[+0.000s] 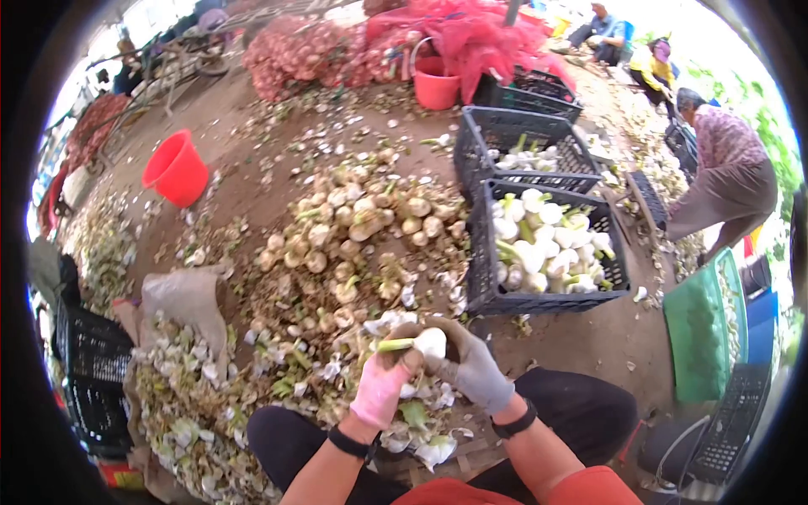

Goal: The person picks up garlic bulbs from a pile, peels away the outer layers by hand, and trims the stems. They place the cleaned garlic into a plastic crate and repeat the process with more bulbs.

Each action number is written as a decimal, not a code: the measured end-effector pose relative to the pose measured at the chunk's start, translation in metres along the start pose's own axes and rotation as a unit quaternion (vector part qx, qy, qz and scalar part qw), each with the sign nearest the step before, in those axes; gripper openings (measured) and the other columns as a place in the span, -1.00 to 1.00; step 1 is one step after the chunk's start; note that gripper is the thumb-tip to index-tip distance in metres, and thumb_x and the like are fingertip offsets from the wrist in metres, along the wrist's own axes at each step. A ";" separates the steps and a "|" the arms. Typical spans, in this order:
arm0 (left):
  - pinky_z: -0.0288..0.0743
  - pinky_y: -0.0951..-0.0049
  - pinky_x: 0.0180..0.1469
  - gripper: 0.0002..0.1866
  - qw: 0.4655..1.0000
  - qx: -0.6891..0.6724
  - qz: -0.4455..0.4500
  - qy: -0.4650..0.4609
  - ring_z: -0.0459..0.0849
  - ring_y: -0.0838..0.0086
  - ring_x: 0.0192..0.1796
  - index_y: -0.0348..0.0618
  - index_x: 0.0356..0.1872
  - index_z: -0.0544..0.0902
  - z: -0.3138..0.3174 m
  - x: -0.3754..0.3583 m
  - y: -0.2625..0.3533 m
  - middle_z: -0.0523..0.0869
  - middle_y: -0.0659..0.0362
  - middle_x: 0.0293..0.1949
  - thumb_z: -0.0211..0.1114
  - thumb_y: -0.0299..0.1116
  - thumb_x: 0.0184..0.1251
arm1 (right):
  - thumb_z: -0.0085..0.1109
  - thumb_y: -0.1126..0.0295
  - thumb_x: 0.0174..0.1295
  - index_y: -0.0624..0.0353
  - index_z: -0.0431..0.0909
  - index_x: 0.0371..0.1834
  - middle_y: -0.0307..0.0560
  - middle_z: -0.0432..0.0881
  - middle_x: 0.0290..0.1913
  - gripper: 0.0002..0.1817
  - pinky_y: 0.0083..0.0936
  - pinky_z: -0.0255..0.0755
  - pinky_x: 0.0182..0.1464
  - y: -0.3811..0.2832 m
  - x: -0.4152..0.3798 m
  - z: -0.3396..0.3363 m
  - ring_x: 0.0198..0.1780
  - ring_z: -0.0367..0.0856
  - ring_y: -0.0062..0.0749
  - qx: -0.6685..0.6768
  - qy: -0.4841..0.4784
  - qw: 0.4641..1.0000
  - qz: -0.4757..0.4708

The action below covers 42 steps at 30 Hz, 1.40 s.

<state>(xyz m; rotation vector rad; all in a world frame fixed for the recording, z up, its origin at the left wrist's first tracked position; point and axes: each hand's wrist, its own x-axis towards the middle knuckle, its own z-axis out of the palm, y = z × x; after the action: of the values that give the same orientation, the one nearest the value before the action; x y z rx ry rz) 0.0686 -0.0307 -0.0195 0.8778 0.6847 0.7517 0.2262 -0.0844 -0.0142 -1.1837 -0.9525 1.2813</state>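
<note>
A white garlic bulb [431,342] with a short green stem pointing left is held between my two gloved hands. My left hand [385,379], in a pink and grey glove, has its fingers closed round the stem side. On the bulb's right side, my right hand [471,366], in a grey glove, is closed against it. Peeled skins [202,421] lie in a heap at the lower left. Beyond my hands is a pile of unpeeled garlic [345,219]. Cleaned white bulbs [547,244] fill the black crate [549,305] at the right.
Behind the full crate stands another black crate [530,120] with a few bulbs. Red buckets [178,168] stand at left and back, near pink net sacks [307,55]. A green container [694,337] is at right. A person [732,156] bends over there; others sit farther back.
</note>
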 end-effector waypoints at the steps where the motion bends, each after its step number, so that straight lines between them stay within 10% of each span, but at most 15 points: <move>1: 0.34 0.36 0.28 -0.37 1.000 -0.005 -0.003 -0.009 0.46 0.36 0.26 -0.34 0.28 0.36 0.004 0.001 0.001 0.50 0.04 0.22 0.37 -0.25 0.27 | 0.27 0.59 0.17 0.28 0.25 0.34 -0.10 0.51 0.13 -0.36 -0.57 0.48 0.00 -0.010 0.008 -0.015 0.04 0.51 -0.54 -0.059 0.052 0.997 -0.025; 4: 0.29 0.34 0.34 -0.33 0.998 0.001 0.001 0.065 0.40 0.34 0.29 -0.35 0.34 0.28 -0.002 0.000 0.008 0.45 0.03 0.24 0.36 -0.35 0.27 | 0.30 0.56 0.16 0.24 0.30 0.32 -0.15 0.60 -0.02 -0.38 -0.59 0.48 -0.05 -0.056 0.032 -0.073 -0.11 0.56 -0.53 -0.126 0.284 0.946 -0.090; 6: 0.34 0.38 0.30 -0.41 0.996 0.028 -0.013 0.088 0.46 0.40 0.22 -0.34 0.30 0.33 -0.008 -0.002 0.017 0.50 0.10 0.16 0.32 -0.41 0.29 | 0.34 0.50 0.12 0.27 0.41 0.24 -0.06 0.64 -0.12 -0.43 -0.43 0.50 -0.06 -0.050 0.059 -0.153 -0.12 0.60 -0.32 -0.388 0.486 0.762 -0.180; 10: 0.37 0.45 0.27 -0.42 0.992 -0.020 -0.105 0.072 0.48 0.43 0.21 -0.35 0.29 0.35 -0.015 -0.008 0.032 0.52 0.11 0.16 0.34 -0.43 0.28 | 0.31 0.55 0.11 0.29 0.50 0.14 0.01 0.65 -0.06 -0.53 -0.36 0.40 0.14 -0.051 0.076 -0.192 -0.01 0.58 -0.29 -0.540 0.507 0.652 -0.163; 13: 0.34 0.44 0.27 -0.47 0.990 0.000 -0.117 0.078 0.50 0.46 0.18 -0.33 0.23 0.42 -0.012 -0.011 0.035 0.57 0.13 0.11 0.32 -0.34 0.28 | 0.19 0.61 0.17 0.24 0.60 -0.05 -0.09 0.68 -0.18 -0.74 -0.54 0.49 -0.06 -0.020 0.106 -0.101 -0.15 0.61 -0.45 -0.300 0.361 0.873 -0.128; 15: 0.33 0.41 0.31 -0.50 0.989 0.005 -0.124 0.076 0.51 0.45 0.20 -0.36 0.22 0.43 -0.018 -0.010 0.026 0.59 0.10 0.11 0.31 -0.40 0.29 | 0.19 0.60 0.11 0.15 0.62 -0.07 0.00 0.67 -0.13 -0.70 -0.49 0.55 -0.17 0.038 0.141 -0.062 -0.21 0.66 -0.38 -0.361 0.150 0.916 -0.094; 18: 0.41 0.45 0.24 -0.51 0.982 0.030 -0.165 0.090 0.54 0.46 0.16 -0.37 0.22 0.43 -0.029 -0.008 0.030 0.60 0.10 0.11 0.29 -0.46 0.29 | 0.28 0.38 0.09 0.26 0.60 -0.05 0.17 0.65 -0.11 -0.66 -0.28 0.49 0.03 0.161 0.203 -0.039 -0.05 0.63 0.00 -0.465 0.107 0.878 0.028; 23: 0.39 0.47 0.25 -0.51 0.974 0.038 -0.176 0.137 0.53 0.47 0.17 -0.31 0.22 0.44 -0.049 -0.010 0.034 0.58 0.13 0.11 0.31 -0.48 0.27 | 0.32 0.36 0.03 0.27 0.62 -0.11 0.17 0.67 -0.15 -0.65 -0.24 0.46 0.05 0.252 0.236 -0.016 -0.01 0.61 0.04 -0.454 0.146 0.877 0.057; 26: 0.41 0.38 0.24 -0.50 0.975 0.138 -0.118 0.125 0.52 0.38 0.20 -0.33 0.19 0.47 -0.065 -0.009 0.026 0.56 0.04 0.14 0.34 -0.50 0.20 | 0.35 0.42 0.14 0.23 0.65 -0.15 -0.08 0.72 -0.37 -0.77 -0.46 0.52 -0.28 0.231 0.206 0.002 -0.40 0.64 -0.41 0.012 0.037 0.978 0.207; 27: 0.40 0.34 0.27 -0.46 0.943 0.299 -0.019 0.142 0.50 0.30 0.23 -0.30 0.20 0.46 -0.069 -0.005 0.031 0.53 0.00 0.16 0.36 -0.52 0.15 | 0.28 0.49 0.23 0.23 0.66 -0.15 -0.11 0.73 -0.33 -0.85 -0.58 0.52 -0.26 0.169 0.182 0.024 -0.29 0.65 -0.56 -0.081 0.043 0.980 0.175; 30: 0.33 0.25 0.33 -0.32 0.856 0.468 0.097 0.195 0.43 0.11 0.29 -0.20 0.24 0.42 -0.068 0.002 0.028 0.47 -0.07 0.19 0.40 -0.56 -0.03 | 0.33 0.44 0.20 0.36 0.40 0.23 -0.09 0.66 0.02 -0.46 -0.55 0.55 -0.05 0.094 0.125 0.048 -0.09 0.62 -0.52 0.090 -0.010 0.990 0.111; 36: 0.39 0.27 0.27 -0.25 0.850 0.452 0.233 0.136 0.47 0.10 0.25 -0.17 0.20 0.44 -0.054 -0.010 0.015 0.50 -0.02 0.17 0.41 -0.71 -0.19 | 0.26 0.41 0.26 0.36 0.31 0.29 -0.07 0.65 0.02 -0.43 -0.51 0.45 0.15 0.032 0.058 0.075 0.02 0.61 -0.43 0.384 0.027 0.920 0.077; 42: 0.48 0.26 0.16 -0.31 0.805 0.476 0.317 0.157 0.54 0.03 0.15 -0.21 0.16 0.48 -0.029 -0.027 0.026 0.50 -0.06 0.12 0.37 -0.70 -0.18 | 0.21 0.42 0.32 0.37 0.44 0.16 -0.10 0.66 -0.04 -0.60 -0.60 0.45 0.06 -0.001 0.031 0.082 -0.03 0.58 -0.56 0.100 0.095 0.989 -0.052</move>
<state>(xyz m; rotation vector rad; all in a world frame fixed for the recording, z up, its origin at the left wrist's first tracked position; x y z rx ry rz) 0.0236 -0.0287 -0.0051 2.0044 1.1150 1.1861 0.1489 -0.0451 -0.0021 -1.0647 -0.7203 1.1303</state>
